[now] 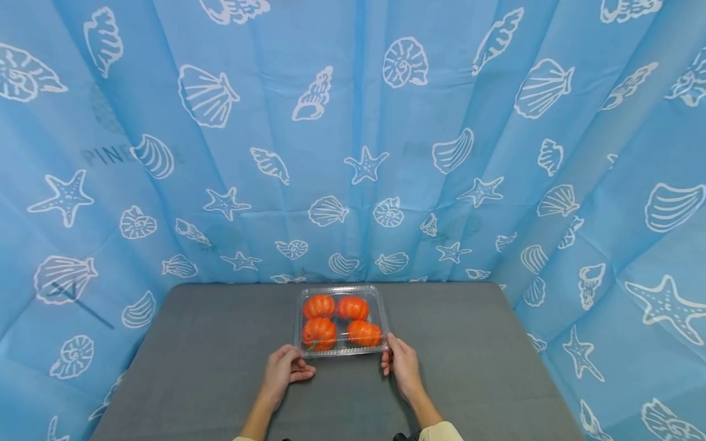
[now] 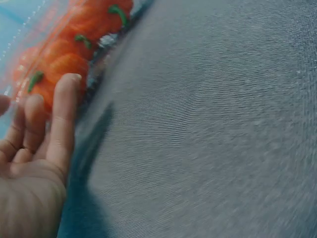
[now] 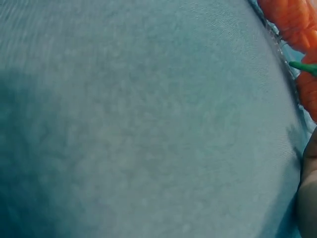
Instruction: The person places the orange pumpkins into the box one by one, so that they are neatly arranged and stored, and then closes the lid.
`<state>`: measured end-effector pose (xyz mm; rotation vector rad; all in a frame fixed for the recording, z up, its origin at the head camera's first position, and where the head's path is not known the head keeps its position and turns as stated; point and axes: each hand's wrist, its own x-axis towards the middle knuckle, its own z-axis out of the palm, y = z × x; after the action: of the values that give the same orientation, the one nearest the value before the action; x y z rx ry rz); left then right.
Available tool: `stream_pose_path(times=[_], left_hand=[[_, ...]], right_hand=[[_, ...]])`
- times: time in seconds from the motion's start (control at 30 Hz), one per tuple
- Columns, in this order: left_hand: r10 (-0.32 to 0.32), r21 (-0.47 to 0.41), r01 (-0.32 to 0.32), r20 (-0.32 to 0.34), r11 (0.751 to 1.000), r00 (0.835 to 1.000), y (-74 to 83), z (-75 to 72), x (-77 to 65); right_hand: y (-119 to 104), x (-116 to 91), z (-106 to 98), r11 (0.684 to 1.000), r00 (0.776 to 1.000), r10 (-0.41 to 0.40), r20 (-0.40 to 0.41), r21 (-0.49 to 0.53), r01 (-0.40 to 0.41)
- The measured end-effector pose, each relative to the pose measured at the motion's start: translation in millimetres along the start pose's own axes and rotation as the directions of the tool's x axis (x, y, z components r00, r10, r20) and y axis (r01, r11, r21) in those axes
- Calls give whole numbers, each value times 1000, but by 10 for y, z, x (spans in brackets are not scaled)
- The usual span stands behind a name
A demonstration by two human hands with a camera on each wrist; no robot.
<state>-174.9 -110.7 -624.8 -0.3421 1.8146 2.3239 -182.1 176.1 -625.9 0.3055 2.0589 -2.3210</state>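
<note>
A clear plastic container (image 1: 342,352) holds several small orange pumpkins (image 1: 318,331) with green stems. My left hand (image 1: 281,370) grips its near left corner, while the lower fingers extend below the rim. At the near right corner, my right hand (image 1: 403,362) pinches the edge with its other fingers bent underneath. In the left wrist view, fingers (image 2: 63,119) reach up to the container's side beside the pumpkins (image 2: 64,62). Only part of the right hand (image 3: 309,183) enters the right wrist view, just below a pumpkin (image 3: 308,94); its fingertips are hidden there.
Grey cloth covers the table (image 1: 231,343), and the container lies near its far edge. Behind and around the table hangs a blue curtain (image 1: 353,128) printed with white shells and starfish. Pale sleeves (image 1: 440,432) show at the bottom of the head view.
</note>
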Motion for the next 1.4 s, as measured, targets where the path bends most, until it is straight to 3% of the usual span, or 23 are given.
stream_pose_path(times=[0.23, 0.37, 0.87, 1.17, 1.4], left_hand=[[90, 24, -90, -10, 996, 996, -77, 60, 73], [123, 13, -123, -28, 992, 992, -104, 62, 96], [137, 2, -137, -11, 991, 990, -134, 10, 93], [104, 11, -104, -36, 995, 994, -127, 25, 94], [80, -6, -80, -40, 997, 996, -125, 7, 108]], right_hand=[[34, -2, -63, 993, 999, -27, 46, 114, 22], [34, -19, -96, 993, 995, -32, 94, 113, 21], [11, -9, -160, 998, 988, 25, 152, 48, -33], [12, -15, -149, 999, 991, 38, 125, 19, -41], [30, -13, -161, 997, 989, 42, 140, 59, -50]])
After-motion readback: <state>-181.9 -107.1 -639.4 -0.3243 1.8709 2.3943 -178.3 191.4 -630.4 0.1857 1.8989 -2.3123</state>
